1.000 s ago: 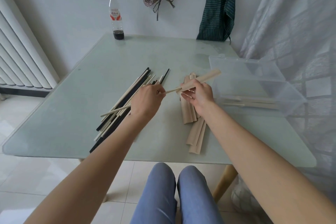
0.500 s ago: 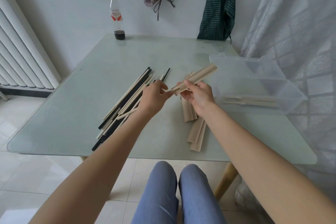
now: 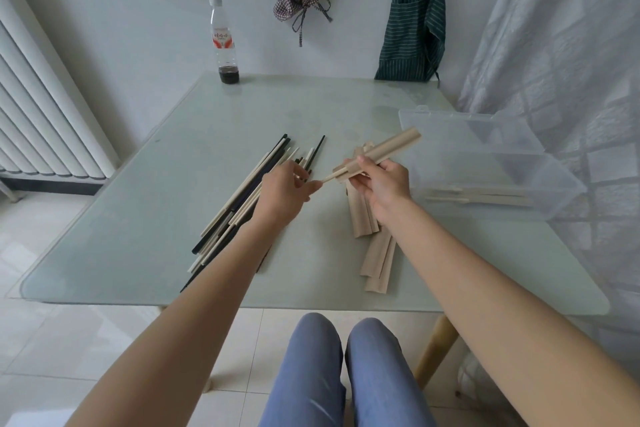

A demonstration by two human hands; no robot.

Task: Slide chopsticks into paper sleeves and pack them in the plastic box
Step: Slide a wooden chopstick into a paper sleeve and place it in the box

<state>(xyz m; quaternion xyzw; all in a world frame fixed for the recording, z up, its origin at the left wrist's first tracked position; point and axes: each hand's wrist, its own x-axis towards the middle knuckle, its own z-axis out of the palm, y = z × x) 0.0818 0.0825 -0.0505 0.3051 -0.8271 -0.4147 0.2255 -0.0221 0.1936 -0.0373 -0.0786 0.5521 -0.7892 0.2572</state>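
My right hand grips a tan paper sleeve that slants up toward the far right. A pale chopstick sits almost fully inside it, with only a short end sticking out at the lower left. The fingertips of my left hand touch that end. A loose pile of black and pale chopsticks lies on the glass table under my left wrist. Empty tan sleeves lie below my right hand. The clear plastic box at the right holds a few sleeved chopsticks.
A plastic bottle with dark liquid at its bottom stands at the table's far edge. The box's open lid lies behind it. A white radiator is at the left and a sheer curtain at the right. My knees show below the near edge.
The pale chopstick has slid far into the sleeve, pushed by my left hand, which moved right toward the sleeve's mouth. The sleeve stayed in my right hand.
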